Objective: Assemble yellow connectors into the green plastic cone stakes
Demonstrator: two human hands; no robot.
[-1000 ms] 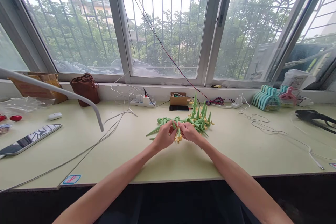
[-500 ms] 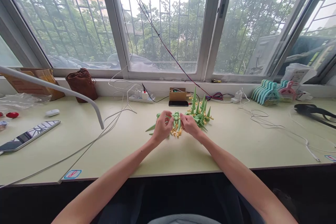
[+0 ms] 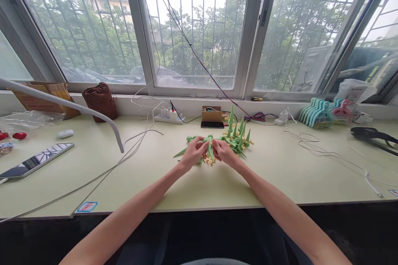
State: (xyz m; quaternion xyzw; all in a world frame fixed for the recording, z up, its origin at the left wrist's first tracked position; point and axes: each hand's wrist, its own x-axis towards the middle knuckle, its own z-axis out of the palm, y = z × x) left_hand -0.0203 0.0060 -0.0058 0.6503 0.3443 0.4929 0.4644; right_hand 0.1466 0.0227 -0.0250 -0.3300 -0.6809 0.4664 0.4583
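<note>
My left hand [image 3: 194, 153] is closed in a pinch on a green cone-shaped plastic piece [image 3: 210, 151], which points down between both hands. On the other side of it my right hand [image 3: 224, 151] pinches what looks like a small yellow piece; the fingers mostly cover it. Loose small yellow pieces [image 3: 209, 160] lie on the table just below the fingers. More green cones [image 3: 180, 153] lie left of and behind my left hand. Past my right hand is a group of green cones with yellow crosspieces [image 3: 238, 132], several of them upright.
A phone [image 3: 212, 124] lies before a small cardboard box [image 3: 212, 114]. A power strip [image 3: 170, 117] and white cables [image 3: 137, 143] run left of it. Farther left are a larger phone [image 3: 37, 160] and a brown pouch [image 3: 99, 103]. Teal hangers [image 3: 315, 112] stand at the right.
My left hand opened slightly away from the right, then came back to the middle and closed on a green cone. My right hand stayed in nearly the same place, still pinching.
</note>
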